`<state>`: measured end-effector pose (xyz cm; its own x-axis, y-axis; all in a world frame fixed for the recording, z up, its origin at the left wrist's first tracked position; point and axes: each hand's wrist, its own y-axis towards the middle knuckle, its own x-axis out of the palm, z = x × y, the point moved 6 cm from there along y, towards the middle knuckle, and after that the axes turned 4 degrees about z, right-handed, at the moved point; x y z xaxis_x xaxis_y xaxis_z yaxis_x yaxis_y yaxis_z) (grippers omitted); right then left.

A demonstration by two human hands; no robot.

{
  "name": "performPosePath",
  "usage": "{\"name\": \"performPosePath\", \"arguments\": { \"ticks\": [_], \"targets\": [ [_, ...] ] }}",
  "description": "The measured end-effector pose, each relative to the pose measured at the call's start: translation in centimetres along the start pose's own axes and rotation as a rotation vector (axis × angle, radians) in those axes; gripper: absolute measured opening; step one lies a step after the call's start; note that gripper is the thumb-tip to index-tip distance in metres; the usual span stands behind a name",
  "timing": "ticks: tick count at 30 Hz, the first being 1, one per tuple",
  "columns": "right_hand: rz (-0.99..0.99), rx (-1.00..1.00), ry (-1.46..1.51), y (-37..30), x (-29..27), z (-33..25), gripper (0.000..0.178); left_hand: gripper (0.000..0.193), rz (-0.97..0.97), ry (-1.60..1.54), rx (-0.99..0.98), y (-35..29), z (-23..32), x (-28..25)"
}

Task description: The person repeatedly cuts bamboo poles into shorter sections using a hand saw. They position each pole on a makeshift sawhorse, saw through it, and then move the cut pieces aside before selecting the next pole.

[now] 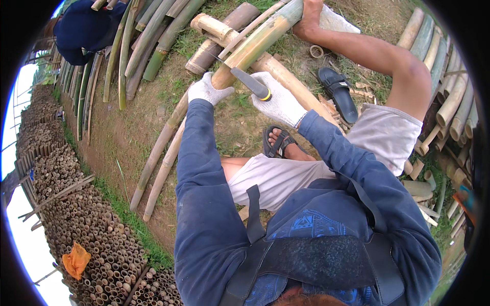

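Observation:
A thick green-and-tan bamboo pole [260,41] slants across the top middle, over another bamboo length [291,76]. My left hand [208,89], in a white knit glove, grips the pole's near end, thumb on the underside. My gloved right hand [278,99] is closed around the handle of a hand saw [248,82] with a yellow band. Its grey blade lies crosswise against the pole just beyond my left hand. A thin dark sliver shows in line with it on the other side. Teeth cannot be made out. My bare right foot [309,23] presses the pole's far end.
An empty black sandal [338,94] lies right of the poles; another is on my left foot [278,140]. Long bamboo poles [158,153] lie on the ground at left. Split bamboo [454,102] is piled at right. Many cut bamboo tubes [102,245] are stacked at lower left.

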<state>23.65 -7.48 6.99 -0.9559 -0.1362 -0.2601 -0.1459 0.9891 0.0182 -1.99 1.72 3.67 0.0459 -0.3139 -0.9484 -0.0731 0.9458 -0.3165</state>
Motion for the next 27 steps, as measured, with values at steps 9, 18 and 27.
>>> {"name": "performPosePath", "arguments": {
  "ticks": [9,18,27],
  "targets": [
    [-0.03,-0.035,-0.149,-17.6,-11.7,-5.2,0.057,0.103,-0.007,-0.033,-0.009,0.0,-0.1,0.2],
    [-0.001,-0.044,0.013,0.4,0.6,0.9,0.048,0.111,0.03,-0.008,0.027,0.8,-0.5,0.6],
    [-0.046,-0.023,-0.089,-16.4,-11.6,-5.8,0.062,0.102,0.004,-0.06,-0.026,1.0,-1.0,0.9]
  ]
}}
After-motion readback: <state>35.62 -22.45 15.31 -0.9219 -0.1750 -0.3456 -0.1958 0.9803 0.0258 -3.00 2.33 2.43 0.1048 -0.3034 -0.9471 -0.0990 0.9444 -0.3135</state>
